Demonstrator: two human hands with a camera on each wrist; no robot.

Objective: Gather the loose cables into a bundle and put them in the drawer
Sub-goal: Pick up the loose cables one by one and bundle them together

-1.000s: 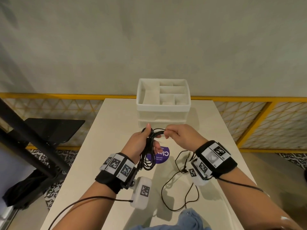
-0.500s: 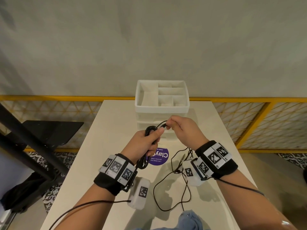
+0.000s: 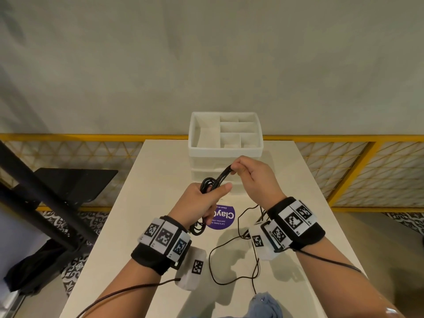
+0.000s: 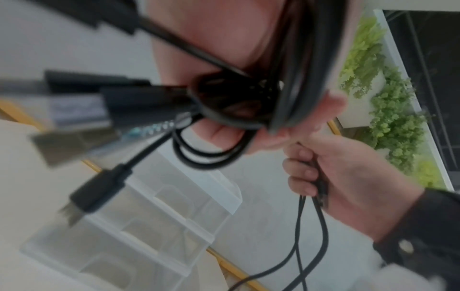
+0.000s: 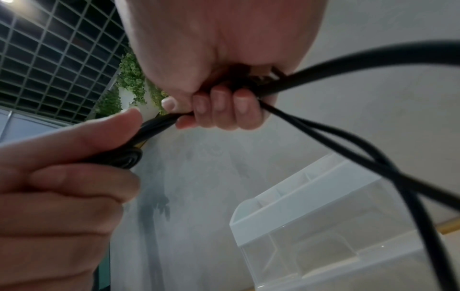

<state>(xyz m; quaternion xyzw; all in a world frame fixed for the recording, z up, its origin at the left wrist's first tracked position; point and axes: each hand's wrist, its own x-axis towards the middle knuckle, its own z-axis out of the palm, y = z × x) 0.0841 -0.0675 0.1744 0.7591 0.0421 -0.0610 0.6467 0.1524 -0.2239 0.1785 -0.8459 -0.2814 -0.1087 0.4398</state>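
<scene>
The black cables (image 3: 212,184) are held above the table (image 3: 160,171), in front of the white drawer unit (image 3: 226,152); the coiled part is clamped in the curled fingers of the left hand (image 3: 200,203), and a taut run is pinched by the right hand (image 3: 252,177); loose ends trail on the table. Blurred plugs (image 4: 97,193) hanging from the coil are shown only in the left wrist view; the fingertips (image 5: 219,110) closed over the strands appear in the right wrist view. Since half a second ago, the right hand has been lifted away, so more strands are stretched between the hands.
</scene>
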